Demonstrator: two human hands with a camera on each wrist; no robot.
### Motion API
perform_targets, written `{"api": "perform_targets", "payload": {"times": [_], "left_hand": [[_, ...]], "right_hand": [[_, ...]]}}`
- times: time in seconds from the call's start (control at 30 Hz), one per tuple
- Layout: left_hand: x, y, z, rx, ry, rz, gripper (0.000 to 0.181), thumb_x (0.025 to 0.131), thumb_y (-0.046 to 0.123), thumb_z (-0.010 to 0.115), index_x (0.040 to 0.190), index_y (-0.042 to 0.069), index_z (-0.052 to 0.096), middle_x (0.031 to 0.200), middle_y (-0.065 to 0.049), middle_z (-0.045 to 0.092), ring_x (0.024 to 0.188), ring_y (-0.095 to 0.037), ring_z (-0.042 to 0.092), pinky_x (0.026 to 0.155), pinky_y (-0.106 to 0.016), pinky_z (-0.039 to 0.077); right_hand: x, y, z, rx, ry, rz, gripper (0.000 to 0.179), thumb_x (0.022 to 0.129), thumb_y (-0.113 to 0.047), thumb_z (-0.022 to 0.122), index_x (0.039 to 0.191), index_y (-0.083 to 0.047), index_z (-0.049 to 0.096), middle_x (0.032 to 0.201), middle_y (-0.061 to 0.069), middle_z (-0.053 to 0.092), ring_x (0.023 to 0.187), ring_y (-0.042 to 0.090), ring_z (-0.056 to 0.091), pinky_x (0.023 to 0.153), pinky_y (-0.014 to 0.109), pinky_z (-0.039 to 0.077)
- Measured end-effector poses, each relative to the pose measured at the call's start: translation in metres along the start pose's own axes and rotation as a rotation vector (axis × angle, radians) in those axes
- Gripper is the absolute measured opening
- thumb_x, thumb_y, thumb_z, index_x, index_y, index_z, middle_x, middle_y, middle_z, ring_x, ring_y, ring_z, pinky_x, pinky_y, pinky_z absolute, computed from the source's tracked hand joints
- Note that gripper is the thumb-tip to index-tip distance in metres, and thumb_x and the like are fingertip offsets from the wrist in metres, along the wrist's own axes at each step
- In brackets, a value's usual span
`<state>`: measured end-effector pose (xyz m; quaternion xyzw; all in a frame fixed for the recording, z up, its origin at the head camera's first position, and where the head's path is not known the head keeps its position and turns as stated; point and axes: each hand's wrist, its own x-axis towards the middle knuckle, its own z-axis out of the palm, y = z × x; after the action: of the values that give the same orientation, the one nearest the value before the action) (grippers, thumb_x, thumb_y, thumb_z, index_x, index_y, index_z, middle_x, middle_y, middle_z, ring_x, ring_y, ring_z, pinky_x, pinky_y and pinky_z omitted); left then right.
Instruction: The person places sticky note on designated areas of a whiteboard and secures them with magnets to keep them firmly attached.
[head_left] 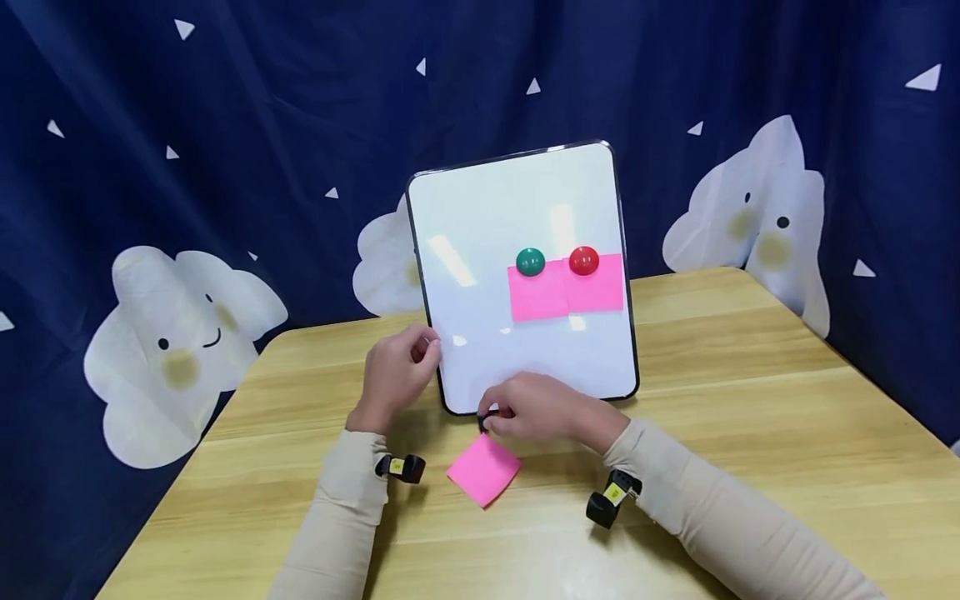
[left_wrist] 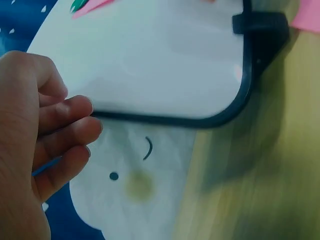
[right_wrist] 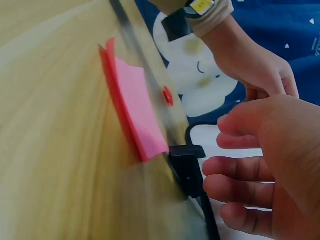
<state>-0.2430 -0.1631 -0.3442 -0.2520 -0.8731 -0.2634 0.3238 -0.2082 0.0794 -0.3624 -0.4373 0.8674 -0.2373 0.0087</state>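
A white board (head_left: 487, 217) with a black frame stands on the table, slightly tilted. At its left edge is my left hand (head_left: 397, 371), fingers loosely curved and fingertips right at the frame. My right hand (head_left: 543, 408) is at the lower edge, fingers lightly bent beside a black triangular foot (right_wrist: 186, 167). The left wrist view shows no finger on that foot. On the board, a green magnet (head_left: 530, 262) and a red magnet (head_left: 584, 260) sit over two pink sticky notes (head_left: 538, 298). Another pink sticky note (head_left: 483, 471) lies on the table before the foot, one edge lifted.
The wooden table (head_left: 750, 450) extends around the board. Behind it hangs a dark blue curtain (head_left: 315, 100) with clouds and white triangles. Each wrist wears a small black camera (head_left: 613, 500). A small red shape (right_wrist: 168, 96) shows beyond the loose note in the right wrist view.
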Motion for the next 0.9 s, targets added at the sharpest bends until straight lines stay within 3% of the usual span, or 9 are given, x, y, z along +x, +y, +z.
{"api": "perform_targets", "payload": {"times": [0.13,0.43,0.77,0.9], "left_hand": [[-0.003,-0.009,-0.003,-0.022,0.02,-0.022,0.006,0.09,0.015,0.064,0.086,0.014,0.067,0.064,0.007,0.058,0.056,-0.011,0.051,0.056,-0.033,0.041],[-0.014,-0.031,-0.009,0.015,-0.026,-0.104,0.006,0.091,0.015,0.063,0.087,0.015,0.068,0.065,0.006,0.06,0.058,-0.013,0.053,0.058,-0.035,0.042],[-0.02,-0.051,-0.021,0.056,-0.153,-0.266,0.012,0.096,0.024,0.059,0.092,0.017,0.069,0.075,0.005,0.064,0.07,-0.017,0.058,0.068,-0.037,0.047],[-0.023,-0.057,-0.026,0.048,-0.221,-0.37,0.013,0.096,0.025,0.06,0.094,0.017,0.07,0.085,0.002,0.067,0.076,-0.02,0.06,0.075,-0.04,0.049]], "right_hand": [[-0.002,-0.001,0.005,-0.002,-0.029,0.006,0.023,0.095,-0.024,0.063,0.11,-0.014,0.075,0.063,-0.012,0.056,0.057,0.002,0.046,0.063,0.025,0.044],[-0.004,-0.003,0.012,0.01,-0.085,0.036,0.023,0.095,-0.023,0.065,0.115,-0.015,0.074,0.069,-0.013,0.059,0.058,0.002,0.051,0.058,0.025,0.044],[-0.003,-0.003,0.016,-0.012,-0.107,0.02,0.023,0.093,-0.022,0.068,0.114,-0.015,0.073,0.074,-0.012,0.059,0.064,0.003,0.051,0.064,0.025,0.045],[-0.003,-0.001,0.017,-0.027,-0.103,-0.01,0.022,0.093,-0.023,0.069,0.114,-0.015,0.073,0.072,-0.012,0.058,0.063,0.002,0.051,0.063,0.024,0.045]]}}
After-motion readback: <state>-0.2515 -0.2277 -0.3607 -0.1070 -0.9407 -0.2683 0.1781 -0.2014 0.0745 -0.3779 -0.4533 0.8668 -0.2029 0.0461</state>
